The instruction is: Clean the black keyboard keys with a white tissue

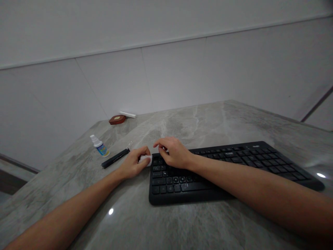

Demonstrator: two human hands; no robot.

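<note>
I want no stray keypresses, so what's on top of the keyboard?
The right hand and forearm are over the keyboard, with pale specks on the spacebar. Keys beneath are hidden; contact is unclear.

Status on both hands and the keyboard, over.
Left hand pinching white wad by left end of keyboard. Right hand over that end, nothing visible in it. Keyboard on tabletop, right forearm hiding part.
</note>
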